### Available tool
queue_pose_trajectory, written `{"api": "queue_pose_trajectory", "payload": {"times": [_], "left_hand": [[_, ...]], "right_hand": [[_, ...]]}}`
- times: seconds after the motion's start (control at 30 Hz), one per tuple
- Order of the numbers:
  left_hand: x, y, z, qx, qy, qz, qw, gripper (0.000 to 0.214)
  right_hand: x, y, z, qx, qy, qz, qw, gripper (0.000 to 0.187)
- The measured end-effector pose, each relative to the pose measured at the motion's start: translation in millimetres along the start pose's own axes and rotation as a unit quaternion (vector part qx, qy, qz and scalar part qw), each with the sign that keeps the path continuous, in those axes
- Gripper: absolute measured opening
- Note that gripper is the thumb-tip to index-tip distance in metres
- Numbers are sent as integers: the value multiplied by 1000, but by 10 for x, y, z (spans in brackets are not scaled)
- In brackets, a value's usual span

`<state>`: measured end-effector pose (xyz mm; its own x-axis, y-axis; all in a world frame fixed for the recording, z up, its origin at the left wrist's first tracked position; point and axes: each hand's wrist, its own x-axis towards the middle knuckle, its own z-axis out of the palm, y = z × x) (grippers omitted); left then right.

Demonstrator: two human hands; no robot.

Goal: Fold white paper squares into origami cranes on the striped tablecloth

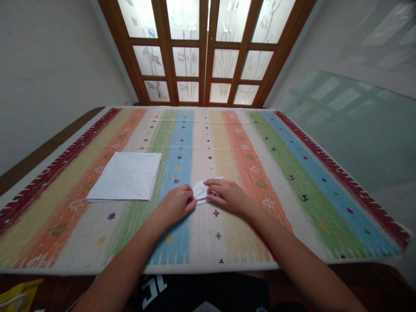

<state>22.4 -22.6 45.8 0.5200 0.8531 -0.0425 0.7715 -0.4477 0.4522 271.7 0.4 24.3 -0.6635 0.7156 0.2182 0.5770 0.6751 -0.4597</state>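
Note:
A small piece of folded white paper (199, 191) lies on the striped tablecloth in front of me, between my two hands. My left hand (180, 200) pinches its left end, thumb and fingers pressed together. On the other side, my right hand (227, 194) has its fingers closed over the right part of the paper, hiding much of it. Fold lines and overlapping layers show in the middle, and a pointed tip sticks out beyond the right fingers.
A stack of square white paper sheets (126, 177) rests to the left. The colourful striped tablecloth (208, 238) covers the table. Beyond the far edge stand wooden doors with frosted panes (201, 47). A yellow item (22, 294) sits below the table at lower left.

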Motion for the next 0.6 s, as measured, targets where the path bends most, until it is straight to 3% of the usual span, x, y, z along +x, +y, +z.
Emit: {"api": "queue_pose_trajectory", "payload": {"times": [0.33,0.6], "left_hand": [[-4,-34,-13,-18,-7,-15,1000,23],[5,-68,49,-41,21,-22,999,23]], "right_hand": [[38,-22,66,-13,20,51,998,17],[69,-55,101,-8,33,94,995,19]]}}
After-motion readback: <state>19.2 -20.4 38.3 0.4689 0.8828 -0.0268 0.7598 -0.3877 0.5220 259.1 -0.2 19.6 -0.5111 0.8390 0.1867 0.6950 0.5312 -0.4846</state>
